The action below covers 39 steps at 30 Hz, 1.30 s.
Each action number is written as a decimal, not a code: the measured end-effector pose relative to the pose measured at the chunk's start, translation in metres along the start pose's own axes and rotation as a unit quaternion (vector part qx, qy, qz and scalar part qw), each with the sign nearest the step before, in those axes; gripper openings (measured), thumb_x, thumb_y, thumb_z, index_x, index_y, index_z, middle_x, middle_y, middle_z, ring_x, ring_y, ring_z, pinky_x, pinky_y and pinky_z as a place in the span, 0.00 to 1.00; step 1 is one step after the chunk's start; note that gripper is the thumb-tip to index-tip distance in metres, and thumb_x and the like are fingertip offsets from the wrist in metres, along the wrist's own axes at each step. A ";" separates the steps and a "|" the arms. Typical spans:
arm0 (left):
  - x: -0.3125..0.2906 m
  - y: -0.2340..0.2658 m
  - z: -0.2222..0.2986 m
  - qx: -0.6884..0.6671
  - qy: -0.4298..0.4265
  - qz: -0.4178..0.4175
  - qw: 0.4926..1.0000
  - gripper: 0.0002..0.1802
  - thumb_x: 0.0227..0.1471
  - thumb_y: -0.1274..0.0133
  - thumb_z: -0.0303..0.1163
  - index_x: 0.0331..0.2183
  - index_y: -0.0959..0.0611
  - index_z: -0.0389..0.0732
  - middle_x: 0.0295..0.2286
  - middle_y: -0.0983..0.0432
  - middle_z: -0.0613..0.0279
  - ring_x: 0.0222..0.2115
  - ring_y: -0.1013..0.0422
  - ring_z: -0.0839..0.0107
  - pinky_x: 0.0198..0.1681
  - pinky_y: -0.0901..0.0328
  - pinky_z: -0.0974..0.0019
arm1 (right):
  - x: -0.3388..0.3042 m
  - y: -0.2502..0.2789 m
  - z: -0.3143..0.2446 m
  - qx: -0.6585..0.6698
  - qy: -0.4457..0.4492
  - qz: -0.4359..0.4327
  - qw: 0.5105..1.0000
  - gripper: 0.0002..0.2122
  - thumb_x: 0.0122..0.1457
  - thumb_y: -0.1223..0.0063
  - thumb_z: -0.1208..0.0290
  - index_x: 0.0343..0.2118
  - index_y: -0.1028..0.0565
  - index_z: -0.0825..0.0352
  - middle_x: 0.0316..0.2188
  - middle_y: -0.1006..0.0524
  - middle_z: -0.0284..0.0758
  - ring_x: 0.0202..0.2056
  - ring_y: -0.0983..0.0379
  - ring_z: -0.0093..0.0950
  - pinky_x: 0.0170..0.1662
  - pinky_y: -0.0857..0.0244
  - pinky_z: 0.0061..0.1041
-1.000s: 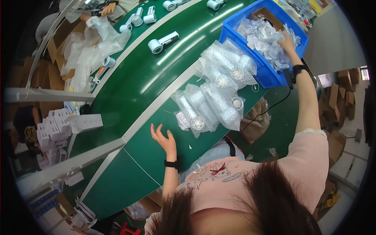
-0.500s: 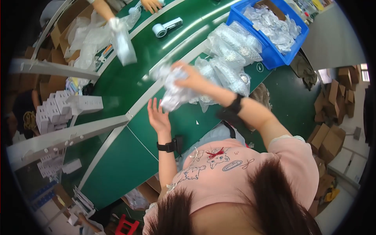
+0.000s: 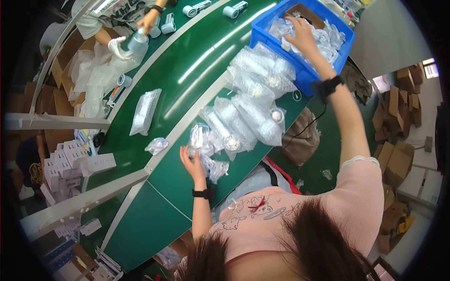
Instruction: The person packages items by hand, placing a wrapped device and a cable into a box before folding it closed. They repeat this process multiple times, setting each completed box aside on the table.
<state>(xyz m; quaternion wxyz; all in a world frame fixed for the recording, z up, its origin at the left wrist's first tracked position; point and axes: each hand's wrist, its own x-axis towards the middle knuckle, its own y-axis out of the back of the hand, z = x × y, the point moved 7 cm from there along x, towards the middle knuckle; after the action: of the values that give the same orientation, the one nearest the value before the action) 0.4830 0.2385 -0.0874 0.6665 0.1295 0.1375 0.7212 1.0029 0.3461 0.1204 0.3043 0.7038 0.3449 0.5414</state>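
Observation:
My left hand rests on the green worktable with its fingers stretched and apart, against a small pile of clear plastic bags with white contents. My right hand reaches into a blue plastic bin at the far right. Its fingers are spread over many similar small bags and grip nothing that I can see. Between my hands lie several bubble-wrapped bundles, with round pale ends showing through the wrap. One more small bag sits apart, near the metal rail.
A bubble-wrapped package lies on the curved green conveyor. Across it, a co-worker's gloved hand and bare hand handle a grey-blue cylindrical part. Grey-blue handled parts lie farther along. A metal post crosses at left, near white boxes.
My right hand has moved from beside my left hand to the bin, letting go of the small bags, which now lie on the table. The co-worker's wrapped package now lies on the conveyor.

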 end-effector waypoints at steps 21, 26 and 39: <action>-0.058 0.070 0.072 0.152 0.045 0.185 0.970 0.16 0.46 0.51 0.28 0.40 0.29 0.38 0.51 0.46 0.55 0.50 0.46 0.61 0.51 0.48 0.61 | -0.022 -0.196 0.137 -0.114 0.141 -0.279 0.943 0.19 0.51 0.63 0.76 0.48 0.37 0.55 0.48 0.38 0.44 0.40 0.35 0.47 0.44 0.39 0.39; -0.083 0.039 0.096 0.314 -0.057 0.015 0.948 0.28 0.39 0.44 0.40 0.44 0.30 0.41 0.53 0.53 0.48 0.54 0.56 0.49 0.55 0.56 0.53 | -0.010 -0.190 0.123 -0.050 0.086 -0.329 0.939 0.22 0.47 0.59 0.76 0.48 0.37 0.63 0.45 0.34 0.47 0.44 0.36 0.44 0.47 0.42 0.36; -0.077 -0.007 0.031 0.404 -0.074 -0.102 0.906 0.27 0.40 0.44 0.36 0.46 0.29 0.58 0.56 0.60 0.53 0.56 0.64 0.47 0.52 0.61 0.38 | 0.063 0.003 0.184 0.349 -0.127 0.018 0.928 0.24 0.45 0.44 0.68 0.45 0.34 0.72 0.43 0.32 0.39 0.46 0.37 0.29 0.50 0.45 0.25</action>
<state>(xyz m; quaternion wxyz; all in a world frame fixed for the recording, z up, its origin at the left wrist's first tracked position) 0.5073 0.1634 -0.0617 0.6350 0.4257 0.3799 0.5208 1.1930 0.3857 0.1160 0.0704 0.8344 0.4579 0.2985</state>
